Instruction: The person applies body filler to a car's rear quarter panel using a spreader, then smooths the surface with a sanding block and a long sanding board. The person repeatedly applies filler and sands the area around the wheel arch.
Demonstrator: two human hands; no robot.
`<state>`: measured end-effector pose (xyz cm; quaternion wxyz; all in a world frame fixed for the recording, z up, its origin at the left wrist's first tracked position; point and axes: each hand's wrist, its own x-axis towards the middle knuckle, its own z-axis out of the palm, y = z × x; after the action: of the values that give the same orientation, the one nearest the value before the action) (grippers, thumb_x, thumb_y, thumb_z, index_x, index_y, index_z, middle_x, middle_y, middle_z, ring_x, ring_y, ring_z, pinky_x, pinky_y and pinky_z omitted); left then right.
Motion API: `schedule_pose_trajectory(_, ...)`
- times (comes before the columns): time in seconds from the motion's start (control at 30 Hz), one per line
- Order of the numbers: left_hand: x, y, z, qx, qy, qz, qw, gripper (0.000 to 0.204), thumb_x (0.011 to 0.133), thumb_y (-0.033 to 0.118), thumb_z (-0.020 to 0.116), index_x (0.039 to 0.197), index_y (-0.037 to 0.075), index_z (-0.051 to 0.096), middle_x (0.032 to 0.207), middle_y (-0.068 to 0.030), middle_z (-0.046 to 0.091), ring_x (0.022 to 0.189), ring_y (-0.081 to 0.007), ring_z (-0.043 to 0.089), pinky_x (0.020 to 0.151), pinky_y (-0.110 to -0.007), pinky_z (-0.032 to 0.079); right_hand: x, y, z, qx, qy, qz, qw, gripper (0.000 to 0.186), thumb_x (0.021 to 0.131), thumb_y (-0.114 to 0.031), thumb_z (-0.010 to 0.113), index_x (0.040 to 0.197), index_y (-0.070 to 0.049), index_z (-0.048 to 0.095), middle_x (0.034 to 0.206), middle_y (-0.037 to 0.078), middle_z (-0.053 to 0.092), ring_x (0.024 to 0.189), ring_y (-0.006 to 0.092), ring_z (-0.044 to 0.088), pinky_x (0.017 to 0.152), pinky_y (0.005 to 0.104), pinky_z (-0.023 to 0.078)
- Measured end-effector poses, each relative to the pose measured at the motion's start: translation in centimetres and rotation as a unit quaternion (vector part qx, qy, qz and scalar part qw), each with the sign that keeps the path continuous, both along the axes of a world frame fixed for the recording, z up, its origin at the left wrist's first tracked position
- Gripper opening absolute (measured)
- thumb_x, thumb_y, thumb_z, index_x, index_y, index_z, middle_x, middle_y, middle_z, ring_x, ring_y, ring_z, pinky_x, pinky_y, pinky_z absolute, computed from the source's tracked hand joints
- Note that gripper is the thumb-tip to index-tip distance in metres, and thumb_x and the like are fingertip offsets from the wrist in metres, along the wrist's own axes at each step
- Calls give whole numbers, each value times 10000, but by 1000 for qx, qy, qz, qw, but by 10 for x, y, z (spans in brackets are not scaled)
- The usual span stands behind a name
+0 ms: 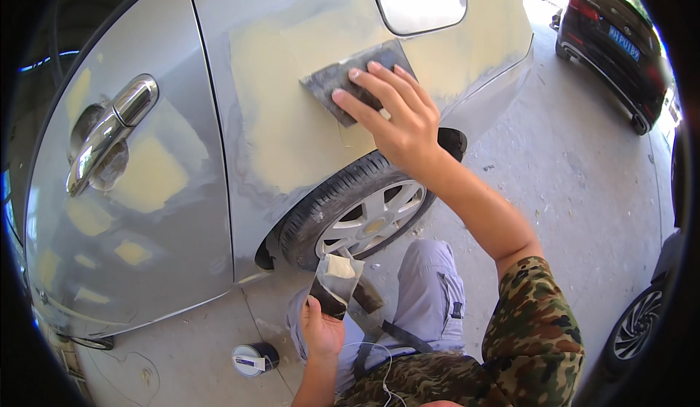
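Observation:
My right hand [402,119] presses a dark flat putty spreader [328,79] against the car's silver-grey side panel, above the wheel. Its fingers lie spread across the spreader's face. Pale yellow putty [270,115] covers a broad area of the panel around it. Lower down, in front of the wheel, my left hand [323,330] grips a dark-and-grey flat putty plate [329,295] with the thumb on its lower end. A lump of cream putty [340,267] sits near the top of that plate.
The car's wheel [310,225] is just above my knees. To the left is a door with a chrome handle [117,137] and putty patches. A dark tin [266,356] stands on the concrete floor [525,188]. A black car [612,39] is parked at upper right.

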<state>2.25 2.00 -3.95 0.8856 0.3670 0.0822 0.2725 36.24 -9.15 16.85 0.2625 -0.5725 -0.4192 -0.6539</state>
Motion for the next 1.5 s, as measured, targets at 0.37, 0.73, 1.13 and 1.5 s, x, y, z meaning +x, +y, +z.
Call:
schedule_pose_trajectory(0.37,0,-15,12,-8,20,21,1000,415,1204,273,506,1472,-34,583,1493,-151,677,1360,-262,671,1154,-419,534,-16,-2,-105,-49,85,13,995,394,883,-140,728,1236,-268,848,1351,34,757,1302,291,708,1145,502,546)
schedule_pose_trajectory(0.73,-14,-25,14,-33,-1,35,999,387,1210,243,487,1465,-28,591,1496,-146,679,1358,-250,675,1171,-417,528,-43,-18,-53,-11,32,27,999,294,889,-143,746,1140,-240,866,1233,23,815,1202,269,753,1104,468,531)
schedule_pose_trajectory(1.13,-27,-14,9,-34,-19,42,998,385,1206,246,492,1466,-20,592,1491,-142,679,1365,-247,666,1173,-411,521,-61,47,-27,-40,2,60,997,304,879,-179,741,1159,-236,844,1260,-32,787,1235,225,720,1113,465,501)
schedule_pose_trajectory(1.5,-32,-1,-14,-17,-8,52,998,435,1203,288,500,1522,-3,557,1555,-129,633,1412,-265,631,1207,-453,491,-51,64,-150,-43,-5,68,997,279,890,-236,845,1161,-300,864,1337,-90,761,1297,219,689,1179,496,482)
